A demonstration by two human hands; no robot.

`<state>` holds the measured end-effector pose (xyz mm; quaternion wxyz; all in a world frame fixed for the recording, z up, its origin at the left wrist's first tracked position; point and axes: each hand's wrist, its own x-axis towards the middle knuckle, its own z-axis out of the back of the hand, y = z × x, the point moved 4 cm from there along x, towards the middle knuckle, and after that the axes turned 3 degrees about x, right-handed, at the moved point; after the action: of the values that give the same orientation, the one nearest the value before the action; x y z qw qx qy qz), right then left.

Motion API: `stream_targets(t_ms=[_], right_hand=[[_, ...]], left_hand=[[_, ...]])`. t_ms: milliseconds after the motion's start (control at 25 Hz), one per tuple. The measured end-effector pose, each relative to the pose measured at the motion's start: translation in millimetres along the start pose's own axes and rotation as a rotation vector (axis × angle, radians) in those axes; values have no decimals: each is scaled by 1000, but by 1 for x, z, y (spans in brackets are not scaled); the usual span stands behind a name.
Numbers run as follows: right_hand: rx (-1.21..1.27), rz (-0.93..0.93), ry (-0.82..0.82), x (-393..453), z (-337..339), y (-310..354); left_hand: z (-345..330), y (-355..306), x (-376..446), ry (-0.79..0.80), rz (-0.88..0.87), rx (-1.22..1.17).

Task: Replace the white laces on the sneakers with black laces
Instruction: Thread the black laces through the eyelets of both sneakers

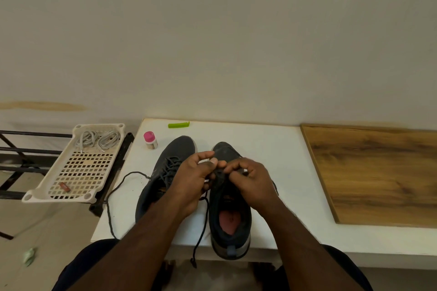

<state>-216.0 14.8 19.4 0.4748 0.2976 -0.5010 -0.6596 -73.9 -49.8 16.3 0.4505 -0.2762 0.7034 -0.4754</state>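
While the black lace [214, 176] is pinched by both hands, an eyelet could be skipped.
Left hand [194, 177] and right hand [251, 178] are curled over the right sneaker [230, 215]; the loose end [197, 248] dangling toward the person could snag.

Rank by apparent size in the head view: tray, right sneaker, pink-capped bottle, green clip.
1. Tray
2. Right sneaker, which is nearer the camera, so its margin is unsure
3. Green clip and pink-capped bottle, about alike

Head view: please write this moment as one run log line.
left hand + right hand: pinch black lace | right sneaker | white laces: tray
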Motion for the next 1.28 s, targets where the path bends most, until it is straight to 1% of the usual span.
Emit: stream_targets(t_ms=[40, 80, 120, 160, 200, 280, 320, 400, 440, 480, 560, 640, 680, 720, 760, 840, 920, 960, 1000, 1040, 1080, 1120, 1200, 1280], right_hand=[[99, -85, -98, 3, 7, -2], [237, -203, -152, 5, 12, -6], [376, -326, -140, 7, 11, -10], [478, -407, -106, 6, 9, -10], [503, -422, -84, 7, 7, -11], [458, -323, -91, 6, 8, -4], [430, -249, -90, 5, 9, 0], [351, -103, -11, 4, 11, 8], [298, -30, 65, 2, 10, 12], [234, 20, 145, -1, 7, 15], [64, 57, 278, -6, 1, 16], [-77, 59, 387, -10, -3, 13], [-110, 47, 404, -10, -2, 12], [-101, 32, 373, -9, 1, 12], [-52, 3, 292, -7, 5, 10], [170, -139, 63, 0, 15, 6], [439, -318, -20, 3, 16, -1], [529, -358, -61, 4, 17, -2], [553, -342, -116, 5, 20, -2], [511, -286, -166, 6, 24, 0], [391, -192, -181, 7, 27, 0], [231, -92, -143, 5, 28, 2], [-52, 61, -6, 2, 21, 3], [-226, 104, 117, -2, 13, 2]], left_hand=[[-2, -3, -3, 27, -22, 7], [-5, -5, -6, 83, -40, 33], [-10, -4, -10, 154, -51, 88], [-16, -2, -14, 227, -61, 173], [-21, 1, -17, 285, -71, 266], [-24, 2, -19, 316, -74, 366], [-23, 0, -18, 279, -61, 342], [-13, -4, -14, 118, 41, 148], [-8, -3, -11, 56, 104, 53], [-4, -3, -10, 30, 153, 11], [-2, -1, -8, 41, 183, 8], [-3, -1, -6, 22, 155, -36], [-2, -2, -5, -4, 128, -66], [-2, -3, -5, -22, 101, -88], [-2, -4, -5, -21, 78, -104], [-6, -5, -7, 67, 45, -92], [-19, -4, -16, 228, 26, 48], [-26, -3, -21, 300, 21, 147], [-31, 0, -25, 344, 14, 243], [-34, 1, -26, 345, 2, 312], [-34, 1, -24, 299, -13, 347], [-31, -1, -22, 212, -23, 328], [-18, -7, -15, 50, -10, 138], [-10, -11, -11, 31, 3, -35]])
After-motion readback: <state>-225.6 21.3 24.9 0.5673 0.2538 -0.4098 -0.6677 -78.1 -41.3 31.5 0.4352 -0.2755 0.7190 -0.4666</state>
